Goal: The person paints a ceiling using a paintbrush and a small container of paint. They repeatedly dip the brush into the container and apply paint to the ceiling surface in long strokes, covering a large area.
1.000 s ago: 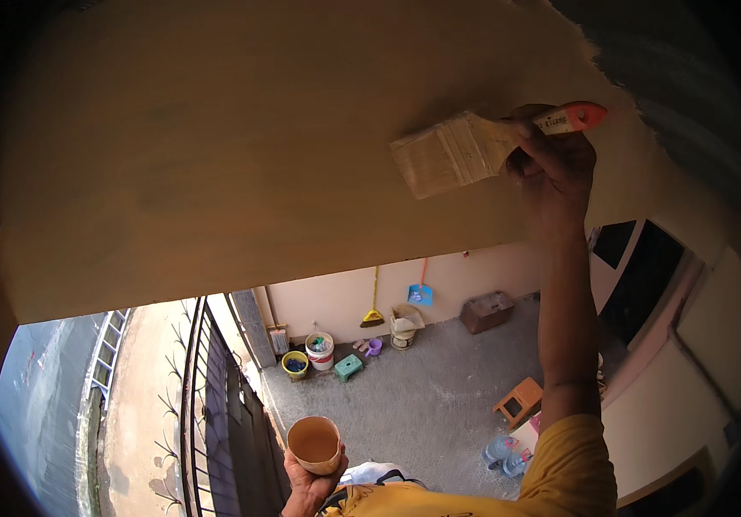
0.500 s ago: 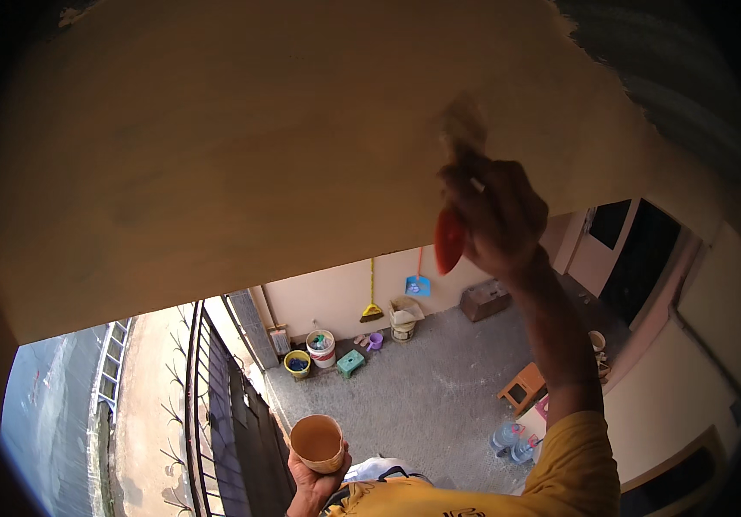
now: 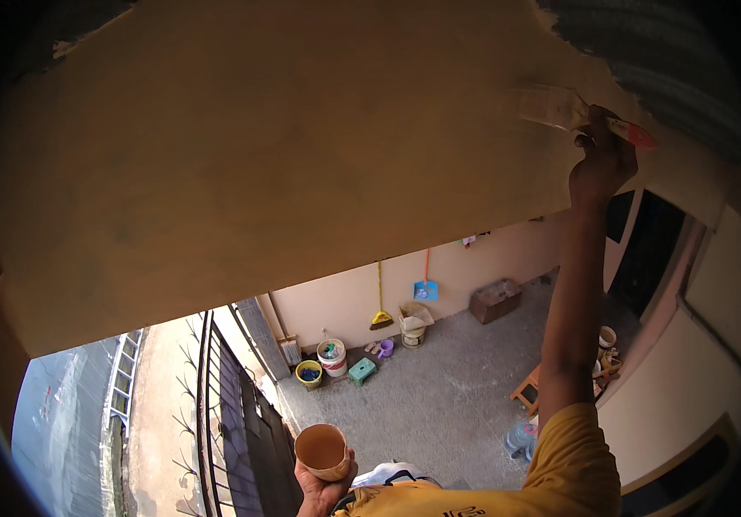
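High on the right, my right hand (image 3: 603, 159) is closed round the handle of a wide paintbrush (image 3: 567, 108) with a red handle end. The bristles point left and meet the tan painted wall surface (image 3: 284, 172), near its ragged upper right edge. Down by my body, my left hand (image 3: 325, 489) grips a round paint pot (image 3: 323, 451), its open mouth facing up. The inside of the pot is coated tan; how much paint it holds I cannot make out.
Far below lies a grey floor (image 3: 422, 379). A black spiked gate (image 3: 237, 431) stands at left. Buckets (image 3: 332, 358), a green stool (image 3: 362, 370), a yellow broom (image 3: 381, 319) and a brown box (image 3: 495, 299) line the far wall. Water bottles (image 3: 521, 439) sit beside my right arm.
My right hand has moved up and to the right, and the brush has swung from upright to nearly sideways. My left hand still holds the pot, with the view slightly shifted.
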Tool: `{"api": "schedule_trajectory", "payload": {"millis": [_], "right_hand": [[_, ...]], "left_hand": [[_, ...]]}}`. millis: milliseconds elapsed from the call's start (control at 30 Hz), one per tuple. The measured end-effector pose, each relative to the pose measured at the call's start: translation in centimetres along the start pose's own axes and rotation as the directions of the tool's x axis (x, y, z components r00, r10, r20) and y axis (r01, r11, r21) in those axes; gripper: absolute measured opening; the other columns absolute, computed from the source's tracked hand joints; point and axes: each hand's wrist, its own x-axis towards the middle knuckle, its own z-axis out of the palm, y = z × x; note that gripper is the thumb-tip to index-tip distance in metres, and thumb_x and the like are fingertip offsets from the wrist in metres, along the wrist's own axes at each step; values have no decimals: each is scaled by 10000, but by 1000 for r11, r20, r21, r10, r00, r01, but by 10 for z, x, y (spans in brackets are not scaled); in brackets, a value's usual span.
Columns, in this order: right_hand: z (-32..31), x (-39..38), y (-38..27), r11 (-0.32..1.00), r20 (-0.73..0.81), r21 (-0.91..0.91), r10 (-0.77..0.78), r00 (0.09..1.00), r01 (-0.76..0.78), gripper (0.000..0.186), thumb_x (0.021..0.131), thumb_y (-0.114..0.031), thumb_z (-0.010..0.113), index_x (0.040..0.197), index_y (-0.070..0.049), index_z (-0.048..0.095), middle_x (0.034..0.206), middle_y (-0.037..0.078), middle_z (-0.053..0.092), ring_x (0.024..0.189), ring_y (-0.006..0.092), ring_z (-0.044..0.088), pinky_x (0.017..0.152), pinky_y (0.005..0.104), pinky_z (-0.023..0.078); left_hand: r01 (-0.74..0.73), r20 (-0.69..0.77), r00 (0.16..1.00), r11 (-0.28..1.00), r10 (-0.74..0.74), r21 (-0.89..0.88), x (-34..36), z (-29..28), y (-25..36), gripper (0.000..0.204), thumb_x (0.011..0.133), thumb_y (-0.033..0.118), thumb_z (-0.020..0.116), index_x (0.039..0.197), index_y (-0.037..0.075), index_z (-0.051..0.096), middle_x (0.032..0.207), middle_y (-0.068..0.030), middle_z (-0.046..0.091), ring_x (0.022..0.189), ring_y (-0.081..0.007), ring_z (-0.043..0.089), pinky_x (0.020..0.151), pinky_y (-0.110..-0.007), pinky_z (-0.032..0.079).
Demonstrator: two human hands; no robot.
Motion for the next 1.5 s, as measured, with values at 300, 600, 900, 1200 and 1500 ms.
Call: {"api": "schedule_trajectory", "payload": {"millis": [300, 600, 900, 1200, 1500], "right_hand": [[72, -87, -26, 521, 537, -182, -657, 528, 834, 240, 821, -52, 803, 1034, -58, 694, 966, 118, 730, 787, 261, 702, 660, 330, 570], [134, -77, -51, 881, 436, 432, -18, 900, -192, 74, 890, -56, 757, 945, -8, 769, 896, 64, 759, 697, 98, 689, 571, 226, 512], [-60, 92, 76, 932, -152, -332, -208, 966, 149, 211, 936, -143, 685, 1064, 20, 724, 993, 100, 765, 769, 170, 733, 647, 283, 567], [128, -25, -12, 503, 334, -278, -748, 573, 819, 194, 750, -84, 758, 915, -113, 662, 812, 47, 671, 690, 257, 641, 586, 390, 519], [161, -27, -36, 890, 288, 453, -197, 937, 48, 149, 840, -46, 750, 982, -32, 710, 797, 48, 716, 723, 158, 698, 631, 316, 564]], "left_hand": [[45, 23, 999, 997, -47, 59, 10, 14, -9, 529, 777, 559, 671, 1093, 136, 694, 1037, -90, 650, 1004, -302, 600, 844, -443, 549], [79, -42, 996, 997, -78, 6, 17, 29, -7, 631, 705, 605, 730, 1104, 122, 655, 1042, -115, 607, 1024, -294, 586, 823, -437, 563], [71, -10, 997, 998, -71, -1, 12, 3, 1, 616, 709, 601, 725, 1083, 116, 664, 1047, -118, 610, 1031, -302, 580, 836, -448, 562], [64, -22, 998, 997, -65, -31, 20, 30, -5, 588, 727, 589, 719, 1057, 105, 677, 1036, -129, 620, 1017, -300, 586, 831, -450, 564], [-332, 38, 933, 813, 359, 478, 16, 35, -29, 540, 881, 583, 614, 1125, 102, 648, 983, -139, 685, 892, -338, 669, 712, -478, 593]]}}
